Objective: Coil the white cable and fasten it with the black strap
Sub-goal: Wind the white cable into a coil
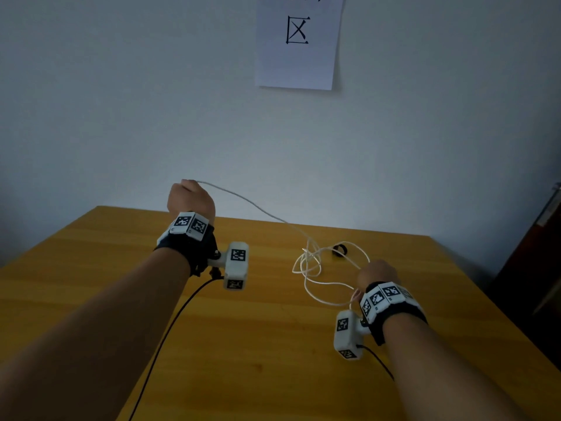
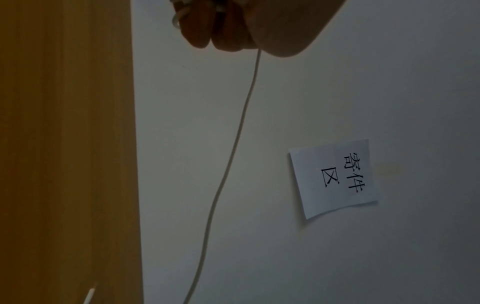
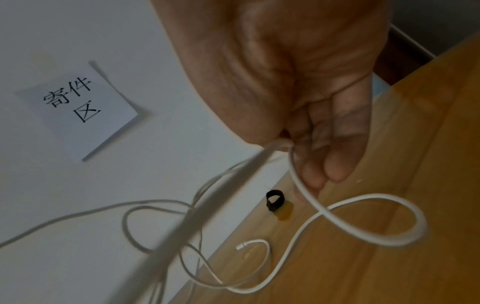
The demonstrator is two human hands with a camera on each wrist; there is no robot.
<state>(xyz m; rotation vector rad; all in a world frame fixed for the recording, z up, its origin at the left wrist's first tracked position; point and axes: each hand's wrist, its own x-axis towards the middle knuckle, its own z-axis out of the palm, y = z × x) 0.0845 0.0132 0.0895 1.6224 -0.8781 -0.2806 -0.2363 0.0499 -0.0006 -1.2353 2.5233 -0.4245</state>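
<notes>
1. The left hand is raised above the far left part of the wooden table, fingers curled round the white cable; the left wrist view shows cable turns between the curled fingers
2. From that fist the cable runs in a slack line down to a loose tangle of loops lying on the table
3. The right hand hovers low over the right side of the table, its fingers curled and pinching a stretch of the cable against the thumb
4. A free plug end of the cable lies on the wood near the tangle
5. The black strap, curled into a small ring, rests on the table just beyond the tangle, apart from both hands
6. Both wrists carry black bands with white blocks printed with 2-tone square markers
7. A white paper sheet on the pale wall behind the table reads 寄件区; a dark piece of furniture stands at the right edge
</notes>
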